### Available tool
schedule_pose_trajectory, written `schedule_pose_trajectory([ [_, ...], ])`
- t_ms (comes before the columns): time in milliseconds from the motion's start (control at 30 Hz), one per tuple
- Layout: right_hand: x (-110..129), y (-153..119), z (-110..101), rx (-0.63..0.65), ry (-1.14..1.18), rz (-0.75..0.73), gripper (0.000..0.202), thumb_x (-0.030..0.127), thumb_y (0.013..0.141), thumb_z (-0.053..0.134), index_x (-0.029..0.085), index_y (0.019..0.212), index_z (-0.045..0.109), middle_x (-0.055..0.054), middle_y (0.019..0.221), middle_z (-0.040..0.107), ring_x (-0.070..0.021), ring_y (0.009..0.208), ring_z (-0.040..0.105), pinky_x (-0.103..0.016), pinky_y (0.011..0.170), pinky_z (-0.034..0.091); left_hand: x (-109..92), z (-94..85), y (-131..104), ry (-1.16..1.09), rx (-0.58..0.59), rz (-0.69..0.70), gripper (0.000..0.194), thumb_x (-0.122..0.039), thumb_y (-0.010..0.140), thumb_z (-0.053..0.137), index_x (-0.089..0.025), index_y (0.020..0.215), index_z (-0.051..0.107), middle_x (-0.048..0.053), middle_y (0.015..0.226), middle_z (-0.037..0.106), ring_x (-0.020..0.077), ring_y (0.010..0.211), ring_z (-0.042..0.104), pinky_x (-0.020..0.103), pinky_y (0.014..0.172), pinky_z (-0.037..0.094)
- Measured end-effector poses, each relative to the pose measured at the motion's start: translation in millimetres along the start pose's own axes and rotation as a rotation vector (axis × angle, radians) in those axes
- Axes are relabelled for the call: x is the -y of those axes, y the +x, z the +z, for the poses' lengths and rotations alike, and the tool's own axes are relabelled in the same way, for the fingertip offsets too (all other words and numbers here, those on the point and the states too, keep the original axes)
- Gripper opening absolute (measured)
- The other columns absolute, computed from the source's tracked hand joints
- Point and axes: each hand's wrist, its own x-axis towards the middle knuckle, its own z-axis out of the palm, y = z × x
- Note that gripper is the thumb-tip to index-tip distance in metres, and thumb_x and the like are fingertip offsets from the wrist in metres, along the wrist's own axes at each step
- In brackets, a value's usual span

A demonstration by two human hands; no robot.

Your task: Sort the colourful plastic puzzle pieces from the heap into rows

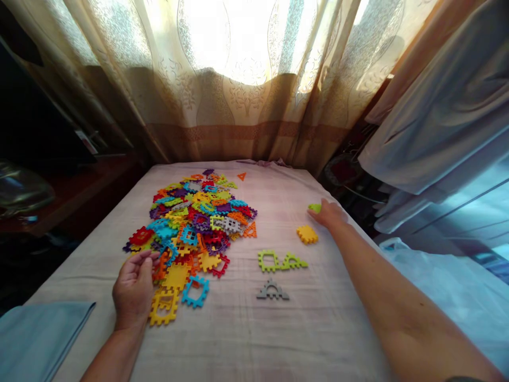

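My right hand (331, 213) reaches to the far right of the cloth, its fingers closed on a lime-green interlocking tile (314, 207). Near it lies a yellow tile (307, 234). My left hand (134, 278) is at the near left edge of a heap of colourful plastic interlocking tiles (199, 212). Its fingers are curled with thumb against them, and what they hold, if anything, cannot be made out. Between the hands lie a lime-green square frame (268, 261), touching a lime-green triangular piece (293, 261), and a grey arch-shaped piece (272, 290).
The tiles lie on a pale checked cloth (234, 339). A folded blue cloth (43, 334) is at the near left. One orange triangle (242, 176) lies apart at the back. Curtains (238, 116) hang behind; white fabric (441, 106) hangs at the right.
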Motion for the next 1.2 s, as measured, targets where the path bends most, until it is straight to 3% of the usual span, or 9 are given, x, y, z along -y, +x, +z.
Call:
schedule_pose_trajectory([
  [133, -1, -48, -6, -0.149, 0.159, -0.285, 0.037, 0.037, 0.088, 0.053, 0.020, 0.119, 0.065, -0.013, 0.120, 0.065, -0.0259, 0.103, 0.063, -0.037, 0.086, 0.050, 0, 0.0, 0, -0.016, 0.009, 0.003, 0.024, -0.034, 0.072, 0.062, -0.019, 0.091, 0.063, 0.003, 0.086, 0.071, 0.0155, 0.075, 0.068, 0.027, 0.067, 0.057],
  [233, -2, -96, 2, -0.087, 0.397, -0.547, 0.027, 0.035, 0.088, 0.052, 0.024, 0.103, 0.071, -0.005, 0.101, 0.072, -0.0185, 0.084, 0.068, -0.030, 0.077, 0.053, 0, 0.4, 0, -0.032, 0.023, 0.016, 0.025, -0.034, 0.073, 0.061, -0.019, 0.092, 0.063, 0.003, 0.086, 0.071, 0.0157, 0.075, 0.068, 0.029, 0.069, 0.058],
  [367, -7, -148, 11, -0.035, 0.471, -0.717, 0.028, 0.034, 0.085, 0.056, 0.025, 0.108, 0.070, -0.005, 0.109, 0.071, -0.0206, 0.098, 0.066, -0.034, 0.088, 0.052, 1, 1.1, 1, -0.041, 0.027, 0.028, 0.025, -0.034, 0.073, 0.060, -0.018, 0.093, 0.063, 0.004, 0.087, 0.071, 0.0159, 0.076, 0.069, 0.031, 0.074, 0.058],
  [467, -11, -164, 13, 0.016, 0.372, -0.746, 0.037, 0.031, 0.083, 0.060, 0.025, 0.119, 0.066, -0.007, 0.118, 0.067, -0.0220, 0.108, 0.062, -0.035, 0.094, 0.049, 3, 1.1, 2, -0.034, 0.040, 0.036, 0.026, -0.034, 0.074, 0.058, -0.018, 0.094, 0.063, 0.005, 0.088, 0.072, 0.0165, 0.077, 0.069, 0.033, 0.077, 0.058],
  [733, -6, -170, 16, 0.016, 0.210, -0.757, 0.034, 0.027, 0.085, 0.056, 0.028, 0.117, 0.067, -0.007, 0.112, 0.065, -0.0206, 0.102, 0.061, -0.032, 0.087, 0.049, 4, -0.7, 1, -0.025, 0.054, 0.041, 0.028, -0.035, 0.076, 0.057, -0.018, 0.097, 0.063, 0.006, 0.091, 0.072, 0.0168, 0.078, 0.069, 0.036, 0.079, 0.058],
  [933, -10, -171, 12, 0.014, 0.211, -0.777, 0.035, 0.024, 0.082, 0.056, 0.023, 0.116, 0.063, -0.008, 0.106, 0.067, -0.0208, 0.096, 0.063, -0.032, 0.084, 0.049, 4, -0.8, 1, -0.040, 0.059, 0.037, 0.027, -0.035, 0.076, 0.057, -0.018, 0.097, 0.062, 0.006, 0.092, 0.072, 0.0183, 0.081, 0.070, 0.038, 0.080, 0.057],
  [1100, -9, -131, -1, -0.176, 0.373, -0.668, 0.034, 0.029, 0.081, 0.059, 0.022, 0.114, 0.061, -0.007, 0.106, 0.069, -0.0200, 0.091, 0.065, -0.032, 0.082, 0.050, 4, 0.3, 1, -0.064, 0.052, 0.028, 0.026, -0.033, 0.076, 0.058, -0.018, 0.097, 0.062, 0.006, 0.091, 0.072, 0.0165, 0.077, 0.069, 0.033, 0.076, 0.058],
  [1200, 4, -90, -8, -0.197, 0.271, -0.530, 0.030, 0.029, 0.080, 0.061, 0.022, 0.109, 0.062, -0.007, 0.103, 0.070, -0.0217, 0.090, 0.065, -0.032, 0.077, 0.049, 2, 0.1, 1, -0.066, 0.052, 0.026, 0.026, -0.033, 0.076, 0.058, -0.018, 0.096, 0.062, 0.005, 0.090, 0.072, 0.0161, 0.077, 0.069, 0.032, 0.075, 0.058],
])
